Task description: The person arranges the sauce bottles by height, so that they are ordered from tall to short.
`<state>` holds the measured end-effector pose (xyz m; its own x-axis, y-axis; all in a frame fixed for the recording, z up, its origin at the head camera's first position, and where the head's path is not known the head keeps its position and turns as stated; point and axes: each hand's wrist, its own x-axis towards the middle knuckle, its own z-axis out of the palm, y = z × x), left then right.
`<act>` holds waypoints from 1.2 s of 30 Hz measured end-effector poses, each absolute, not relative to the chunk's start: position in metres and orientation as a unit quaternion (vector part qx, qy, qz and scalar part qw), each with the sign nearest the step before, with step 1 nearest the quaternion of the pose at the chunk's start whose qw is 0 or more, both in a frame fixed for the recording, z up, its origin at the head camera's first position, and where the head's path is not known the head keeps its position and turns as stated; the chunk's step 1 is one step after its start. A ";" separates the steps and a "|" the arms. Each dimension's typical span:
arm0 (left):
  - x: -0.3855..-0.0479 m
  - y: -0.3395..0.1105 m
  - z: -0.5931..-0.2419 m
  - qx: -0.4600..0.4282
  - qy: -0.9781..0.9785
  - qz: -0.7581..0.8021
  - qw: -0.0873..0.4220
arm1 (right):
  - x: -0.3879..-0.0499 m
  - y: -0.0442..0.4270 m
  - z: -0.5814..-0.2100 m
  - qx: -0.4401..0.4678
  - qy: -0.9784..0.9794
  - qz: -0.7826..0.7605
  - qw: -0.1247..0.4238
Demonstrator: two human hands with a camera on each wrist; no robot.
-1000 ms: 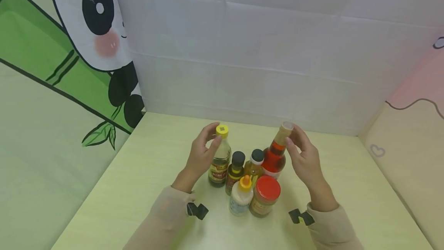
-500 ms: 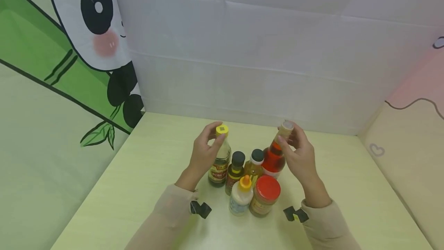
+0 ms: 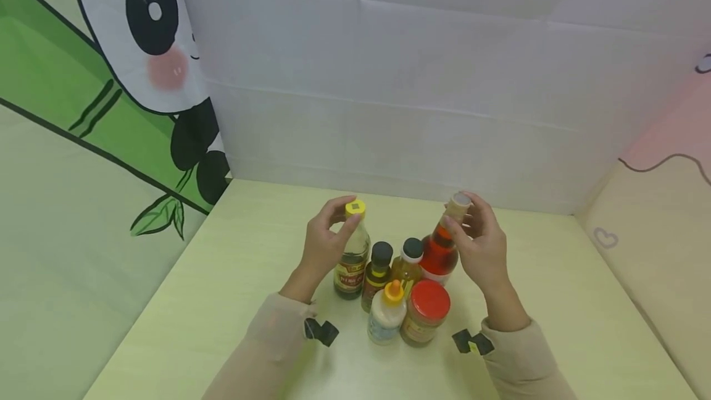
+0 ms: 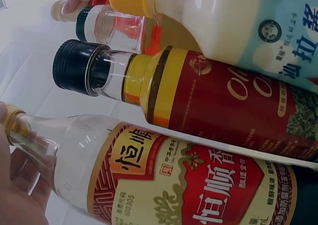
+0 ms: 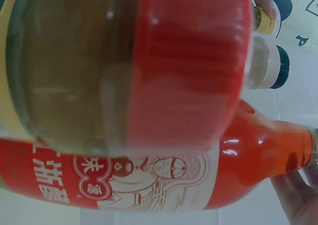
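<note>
My left hand (image 3: 324,241) pinches the yellow cap (image 3: 355,208) of a dark vinegar bottle (image 3: 351,275), thumb in front and fingers behind. Its cream and red label faces the left wrist camera. On the other side, my right hand (image 3: 484,252) grips the pale-wrapped neck of a red vinegar bottle (image 3: 439,257); part of that hand (image 5: 298,197) shows at the right wrist view's edge. Both bottles stand on the table. Between them are an olive oil bottle (image 4: 218,96) with a black cap and a dark-green-capped bottle (image 3: 408,267) of yellowish liquid.
In front stand a salad dressing squeeze bottle (image 3: 386,316) with an orange tip and a red-lidded jar (image 3: 426,310). The jar covers much of the right wrist view. The pale table (image 3: 222,289) meets a white sheet wall (image 3: 389,110) behind.
My right hand has moved left and its fingers have closed round the red bottle's neck. The left hand has shifted slightly right at the yellow cap. The bottles have stayed in place.
</note>
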<state>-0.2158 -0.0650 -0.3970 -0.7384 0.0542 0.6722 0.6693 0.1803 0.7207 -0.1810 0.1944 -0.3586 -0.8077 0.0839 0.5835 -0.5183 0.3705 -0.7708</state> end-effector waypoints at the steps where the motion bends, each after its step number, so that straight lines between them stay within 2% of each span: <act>1: -0.216 -0.065 -0.397 -0.253 -0.721 -0.589 0.263 | -0.181 0.195 -0.358 0.141 -0.776 0.552 0.272; 17: -0.219 -0.067 -0.402 -0.273 -0.718 -0.573 0.287 | -0.184 0.199 -0.345 0.135 -0.762 0.598 0.210; 36: -0.218 -0.061 -0.399 -0.271 -0.722 -0.570 0.284 | -0.207 0.196 -0.335 0.148 -0.784 0.575 0.184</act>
